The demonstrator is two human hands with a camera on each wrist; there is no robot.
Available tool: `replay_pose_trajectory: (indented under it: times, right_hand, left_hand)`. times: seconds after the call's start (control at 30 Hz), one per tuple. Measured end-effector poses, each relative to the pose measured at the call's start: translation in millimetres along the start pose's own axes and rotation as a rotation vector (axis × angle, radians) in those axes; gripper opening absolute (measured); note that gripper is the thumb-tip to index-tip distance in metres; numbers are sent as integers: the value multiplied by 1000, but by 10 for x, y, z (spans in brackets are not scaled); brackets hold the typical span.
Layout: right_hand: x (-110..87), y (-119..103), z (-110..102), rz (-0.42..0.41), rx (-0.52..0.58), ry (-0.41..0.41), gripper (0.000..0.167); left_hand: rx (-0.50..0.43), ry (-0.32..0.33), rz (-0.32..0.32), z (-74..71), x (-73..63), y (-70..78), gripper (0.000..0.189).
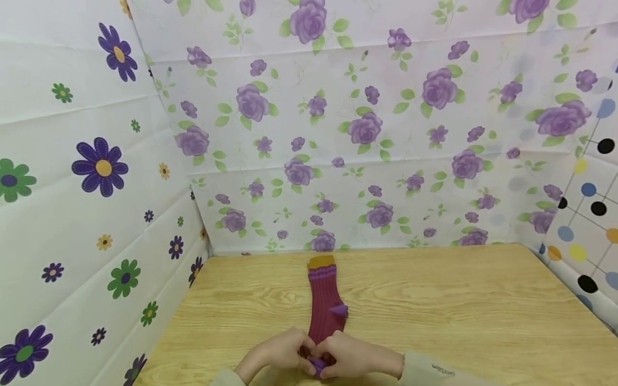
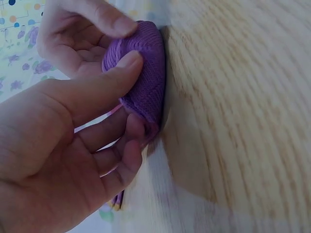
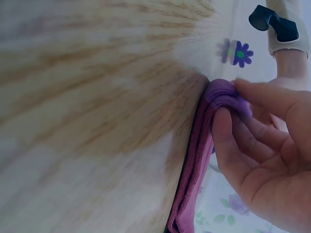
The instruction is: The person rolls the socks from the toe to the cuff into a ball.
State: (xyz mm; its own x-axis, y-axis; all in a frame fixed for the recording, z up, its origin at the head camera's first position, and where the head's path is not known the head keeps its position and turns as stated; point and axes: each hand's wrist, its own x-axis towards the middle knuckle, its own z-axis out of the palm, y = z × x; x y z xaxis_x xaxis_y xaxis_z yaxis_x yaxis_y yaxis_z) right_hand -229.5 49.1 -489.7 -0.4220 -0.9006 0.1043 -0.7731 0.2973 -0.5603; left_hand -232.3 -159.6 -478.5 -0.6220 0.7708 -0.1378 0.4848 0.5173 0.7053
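A maroon ribbed sock (image 1: 325, 300) lies lengthwise on the wooden table, its mustard cuff at the far end and a purple heel patch facing right. Its purple toe (image 2: 149, 63) is at the near end, between both hands. My left hand (image 1: 287, 349) pinches the toe, thumb on top and fingers curled at the edge. Close beside it, my right hand (image 1: 354, 355) grips the other side of the toe between thumb and fingers. In the right wrist view the toe end (image 3: 224, 94) bends up off the table, and stacked layers of knit show along the side.
The wood-grain table (image 1: 434, 300) stretches out on both sides of the sock. A floral sheet (image 1: 347, 134) hangs behind it, a daisy-print sheet (image 1: 63, 214) on the left and a dotted sheet (image 1: 586, 225) on the right. A dark device (image 3: 274, 23) is worn on the left wrist.
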Motion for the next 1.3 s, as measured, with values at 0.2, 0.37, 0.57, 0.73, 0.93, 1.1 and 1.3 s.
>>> replay_pose_trajectory:
  times: [0.2, 0.37, 0.57, 0.73, 0.93, 1.1, 1.3]
  right_hand:
    - [23, -5, 20, 131, 23, 59, 12]
    - [56, -5, 34, 215, 52, 120, 11]
    - [64, 21, 54, 237, 114, 163, 14]
    - [66, 38, 62, 234, 98, 176, 14]
    - [65, 53, 45, 245, 92, 164, 10]
    - [60, 76, 36, 256, 102, 157, 7]
    - [78, 99, 40, 278, 160, 173, 10]
  left_hand:
    - [-26, 70, -57, 14, 22, -15, 9]
    - [-74, 119, -57, 30, 26, -45, 14]
    - [-60, 185, -5, 49, 29, -71, 16]
    - [-1, 189, 32, 64, 43, -53, 11]
    - [228, 151, 80, 49, 57, 13, 9]
    - [341, 117, 108, 40, 64, 53, 22]
    - [628, 102, 100, 52, 83, 163, 28]
